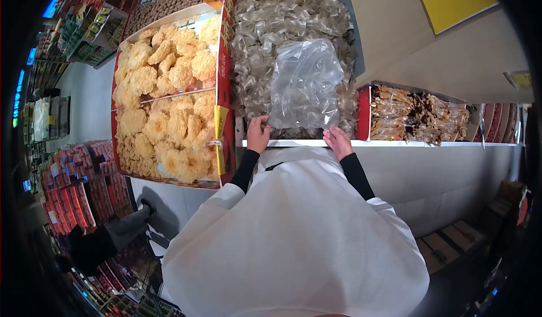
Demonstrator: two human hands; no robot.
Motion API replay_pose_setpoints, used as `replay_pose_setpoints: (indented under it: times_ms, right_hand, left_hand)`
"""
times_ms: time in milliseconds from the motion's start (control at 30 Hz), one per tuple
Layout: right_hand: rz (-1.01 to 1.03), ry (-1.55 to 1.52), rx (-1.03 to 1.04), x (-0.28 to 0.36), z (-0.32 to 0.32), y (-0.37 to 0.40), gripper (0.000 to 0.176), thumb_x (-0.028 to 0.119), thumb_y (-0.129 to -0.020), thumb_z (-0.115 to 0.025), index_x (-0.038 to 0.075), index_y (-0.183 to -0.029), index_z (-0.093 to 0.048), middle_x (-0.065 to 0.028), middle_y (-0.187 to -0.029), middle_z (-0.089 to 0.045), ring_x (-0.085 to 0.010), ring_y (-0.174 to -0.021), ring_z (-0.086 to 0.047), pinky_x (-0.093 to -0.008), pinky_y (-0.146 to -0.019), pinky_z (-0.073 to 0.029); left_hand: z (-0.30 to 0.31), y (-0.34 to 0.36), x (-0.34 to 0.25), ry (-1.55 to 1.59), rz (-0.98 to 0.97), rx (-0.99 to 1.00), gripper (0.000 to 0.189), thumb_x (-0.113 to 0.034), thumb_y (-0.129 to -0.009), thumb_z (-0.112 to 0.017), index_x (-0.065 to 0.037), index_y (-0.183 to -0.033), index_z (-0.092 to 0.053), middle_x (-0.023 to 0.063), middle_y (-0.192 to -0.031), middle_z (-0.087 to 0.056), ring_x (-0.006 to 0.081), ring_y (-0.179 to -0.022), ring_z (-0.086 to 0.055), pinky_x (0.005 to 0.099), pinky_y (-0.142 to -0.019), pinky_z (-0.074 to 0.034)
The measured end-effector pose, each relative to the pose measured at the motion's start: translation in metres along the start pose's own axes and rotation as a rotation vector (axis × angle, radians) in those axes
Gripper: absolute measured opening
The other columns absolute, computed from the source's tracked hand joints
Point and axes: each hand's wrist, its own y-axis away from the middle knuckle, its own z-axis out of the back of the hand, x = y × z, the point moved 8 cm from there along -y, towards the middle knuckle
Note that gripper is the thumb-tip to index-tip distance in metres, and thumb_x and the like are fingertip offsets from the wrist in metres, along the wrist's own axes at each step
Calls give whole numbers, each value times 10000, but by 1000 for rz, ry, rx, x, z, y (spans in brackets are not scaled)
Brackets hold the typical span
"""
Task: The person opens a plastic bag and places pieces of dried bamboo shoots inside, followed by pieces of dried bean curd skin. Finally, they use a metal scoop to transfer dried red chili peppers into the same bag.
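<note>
Atop the heaped wrapped pieces (288,14), a clear plastic bag (307,85), probably light, limp and slippery, is best held by its near corners. There, left hand (258,134) and right hand (337,142) curl half open; whether either pinches film, I cannot tell.

glossy clear plastic bag (307,82) (crinkled), matt white cloth garment (293,226)

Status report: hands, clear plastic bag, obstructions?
Left hand at clear plastic bag's lower left corner, right hand at lower right. Bag atop shiny small packets. No obstruction seen.
</note>
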Motion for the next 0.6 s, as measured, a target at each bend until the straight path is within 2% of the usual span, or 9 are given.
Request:
replay_pose_setpoints:
  times_ms: [67, 133, 233, 367, 533, 567, 600]
  right_hand:
    - [-49, 78, -15, -6, 7, 1, 170, 138, -940, -605, 45, -1081, -601, -76, -1007, -651, -168, -928, -640, -333, -848, -536]
    - [-35, 118, -36, -7, 10, 0, 172, 152, -941, -611, 39, -1070, -606, -77, -987, -655, -164, -900, -644, -319, -815, -546]
    - [-3, 178, -59, -6, 13, -2, 174, 191, -944, -621, 40, -1030, -616, -62, -934, -664, -143, -837, -650, -288, -751, -552]
    - [24, 235, -66, 0, 13, -4, 190, 233, -945, -629, 45, -978, -628, -49, -865, -668, -119, -741, -645, -262, -676, -546]
    - [107, 355, -119, 28, 4, 7, 226, 263, -958, -608, 39, -945, -633, -42, -803, -662, -113, -665, -633, -258, -621, -541]
    - [149, 388, -122, 37, -1, 9, 250, 282, -967, -593, 37, -936, -633, -41, -786, -659, -113, -652, -632, -259, -610, -540]
    - [151, 387, -122, 43, -4, 11, 250, 282, -967, -593, 37, -936, -633, -41, -786, -659, -113, -652, -632, -259, -610, -540]
  left_hand:
    - [-6, 3, 3, -30, -8, 65, 234, -59, -826, -604, -43, -1059, -612, 102, -1005, -571, 206, -837, -594, 301, -696, -496]
    - [-7, -1, -8, -152, -113, 74, 219, -108, -820, -651, -63, -1032, -615, 121, -1018, -543, 295, -872, -587, 383, -767, -483]
    - [-6, -5, -23, -248, -136, 35, 169, -136, -831, -659, -84, -986, -617, 122, -966, -535, 315, -861, -581, 394, -753, -476]
    - [-13, -10, -16, -267, -127, 60, 129, -150, -844, -643, -92, -953, -607, 118, -921, -527, 325, -868, -570, 409, -741, -463]
    - [-8, -11, -17, -127, -88, 22, 120, -181, -894, -582, -62, -884, -567, 118, -894, -511, 324, -868, -564, 405, -736, -457]
    - [-6, -11, -19, -158, -185, -37, 122, -149, -926, -559, -29, -917, -540, 124, -842, -550, 285, -723, -590, 366, -674, -460]
    - [-9, -12, -11, -158, -188, -37, 122, -149, -926, -559, -29, -917, -540, 124, -842, -550, 285, -723, -590, 366, -674, -460]
